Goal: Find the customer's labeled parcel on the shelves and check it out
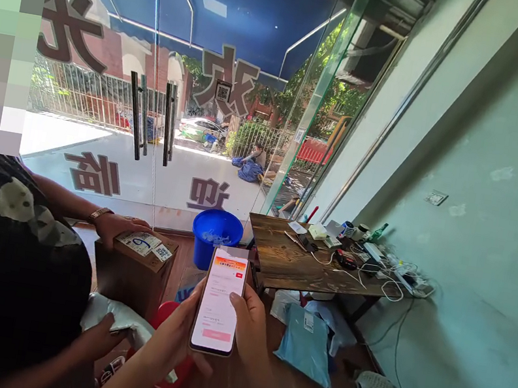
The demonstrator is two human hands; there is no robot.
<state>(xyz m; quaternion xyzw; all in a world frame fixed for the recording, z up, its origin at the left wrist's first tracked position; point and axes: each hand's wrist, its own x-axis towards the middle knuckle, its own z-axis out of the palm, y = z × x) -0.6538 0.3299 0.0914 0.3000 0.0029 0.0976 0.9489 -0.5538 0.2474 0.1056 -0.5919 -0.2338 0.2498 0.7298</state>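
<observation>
A smartphone [219,310] with a lit white screen, an orange banner on top and a pink button low down, is held upright in front of me. My left hand [174,329] is closed around its left edge, with fingers partly hidden behind it. My right hand [251,325] grips the right edge, and its thumb lies over the screen. Close on the left, another person [10,285] in a dark top rests one hand on a brown cardboard box [136,273] with white labels. That person's other hand is at a silvery-white package [114,312].
A blue bucket [203,247] stands beyond the phone, and a red container [174,372] sits below my hands. On the right is a wooden table [273,256] with cables and small items. A blue parcel [305,347] lies on the floor. Glass doors [153,116] face me.
</observation>
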